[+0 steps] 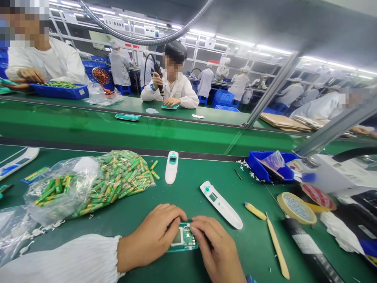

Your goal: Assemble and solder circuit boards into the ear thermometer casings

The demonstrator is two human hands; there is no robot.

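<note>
My left hand (153, 237) and my right hand (218, 251) meet low in the middle over a small green circuit board (184, 237) with a little display, lying on the green mat. Both hands pinch its top edge with closed fingers. Just beyond my right hand lies a long white plastic shell (221, 204). A second white device with a small screen (171, 167) rests further back.
A clear bag of green parts (118, 177) sits at left. A yellow-tipped tool (255, 211), a wooden stick (277, 247), a tape roll (296, 207) and a blue tray (262, 167) lie at right. Other workers sit across the green conveyor (118, 129).
</note>
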